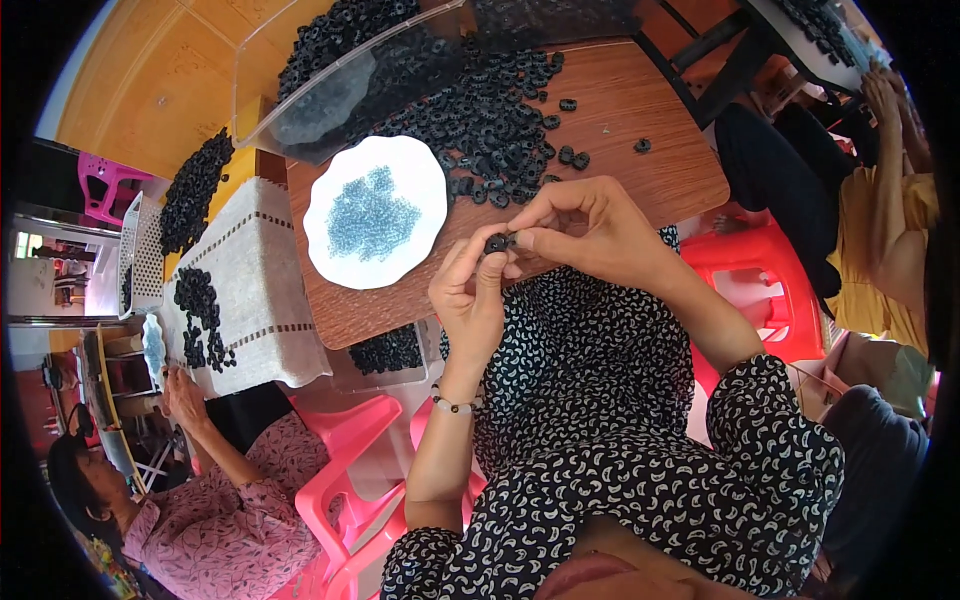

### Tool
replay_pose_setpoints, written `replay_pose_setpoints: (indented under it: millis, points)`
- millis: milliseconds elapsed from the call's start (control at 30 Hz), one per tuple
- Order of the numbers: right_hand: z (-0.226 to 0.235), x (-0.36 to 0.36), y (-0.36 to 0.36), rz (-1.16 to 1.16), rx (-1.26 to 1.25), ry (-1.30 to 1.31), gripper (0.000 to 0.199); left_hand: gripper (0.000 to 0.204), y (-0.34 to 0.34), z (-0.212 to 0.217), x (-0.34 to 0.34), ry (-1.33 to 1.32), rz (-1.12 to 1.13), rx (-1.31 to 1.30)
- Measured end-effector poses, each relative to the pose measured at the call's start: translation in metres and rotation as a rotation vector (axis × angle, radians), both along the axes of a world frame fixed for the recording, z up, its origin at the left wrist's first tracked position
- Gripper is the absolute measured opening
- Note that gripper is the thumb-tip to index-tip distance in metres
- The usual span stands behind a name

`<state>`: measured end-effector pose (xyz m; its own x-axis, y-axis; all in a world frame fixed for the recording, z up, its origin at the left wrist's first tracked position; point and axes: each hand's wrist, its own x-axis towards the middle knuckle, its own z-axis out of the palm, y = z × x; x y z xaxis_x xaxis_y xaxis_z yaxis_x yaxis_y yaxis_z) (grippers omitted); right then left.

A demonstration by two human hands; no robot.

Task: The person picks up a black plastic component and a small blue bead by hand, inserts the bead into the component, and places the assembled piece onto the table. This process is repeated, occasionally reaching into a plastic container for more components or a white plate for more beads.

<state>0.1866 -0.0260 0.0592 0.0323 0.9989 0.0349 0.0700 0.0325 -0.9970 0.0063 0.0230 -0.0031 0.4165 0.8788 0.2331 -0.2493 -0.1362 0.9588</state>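
Near the table's front edge, my left hand (470, 300) grips a small black ribbed plastic piece (497, 243) between thumb and fingers. My right hand (600, 235) meets it from the right, thumb and forefinger pinched together at the piece's end; whatever is between those fingertips is too small to make out. Left of my hands lies a white scalloped plate (320, 240) bearing a spread of tiny clear bluish beads (370, 215). Beyond my hands, many more of the black pieces (490, 130) are heaped loose on the brown wooden table (640, 90).
A clear plastic bin (345, 75) full of black pieces tips toward the table's far left. Black pieces also lie on a cloth-covered table (255, 250) at left, where a person (230, 500) works. Pink chairs (345, 470) and a red chair (770, 290) stand close by; another person (880, 240) sits at right.
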Motion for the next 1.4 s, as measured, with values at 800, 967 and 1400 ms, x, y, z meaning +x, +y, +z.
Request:
replay_pose_setpoints:
  millis: [800,967,1400]
  points:
    - [0.013,-0.002,-0.003,-0.026,0.014,-0.241,0.012,0.021,-0.001,-0.010,0.001,0.167,0.008,0.301]
    - [0.015,-0.003,-0.008,-0.041,0.074,-0.352,0.013,0.021,-0.003,-0.008,0.001,0.174,-0.002,0.314]
    - [0.005,0.001,-0.002,-0.056,0.034,-0.191,0.010,0.027,-0.003,-0.003,0.002,0.124,-0.061,0.193]
